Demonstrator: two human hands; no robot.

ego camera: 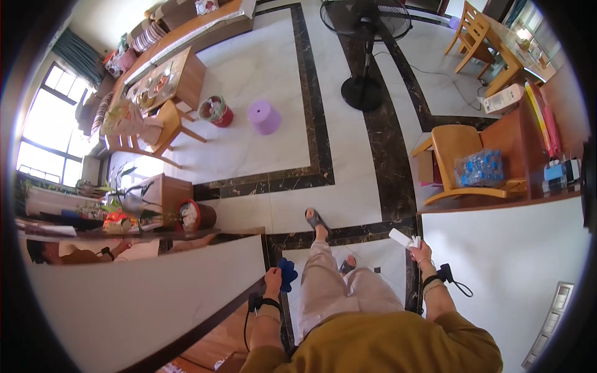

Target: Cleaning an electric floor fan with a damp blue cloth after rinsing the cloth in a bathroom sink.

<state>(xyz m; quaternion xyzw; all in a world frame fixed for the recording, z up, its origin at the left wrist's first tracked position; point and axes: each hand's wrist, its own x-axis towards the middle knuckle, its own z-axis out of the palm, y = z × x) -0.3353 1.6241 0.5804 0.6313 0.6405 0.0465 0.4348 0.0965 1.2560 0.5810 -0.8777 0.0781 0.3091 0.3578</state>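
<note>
My left hand (pixel 273 281) is closed around a dark blue item (pixel 288 275) with rounded, petal-like lobes; its exact kind cannot be told. In my right hand (pixel 421 252) is a white object with a broad, flat-looking body (pixel 400 238) and a narrower part at the fingers, perhaps a bottle. The hands are held apart on either side of my legs. Both wrists wear dark bands with a cable. One sandalled foot (pixel 318 220) is ahead, on the dark marble floor border (pixel 368 227).
A black pedestal fan (pixel 361 93), a purple stool (pixel 264 117) and a red waste bin (pixel 217 112) stand ahead. Left are a wooden chair (pixel 169 122) and another bin (pixel 205 215). Bottled water (pixel 480 169) rests on a right-hand chair (pixel 454 140). White walls (pixel 503 252) flank me.
</note>
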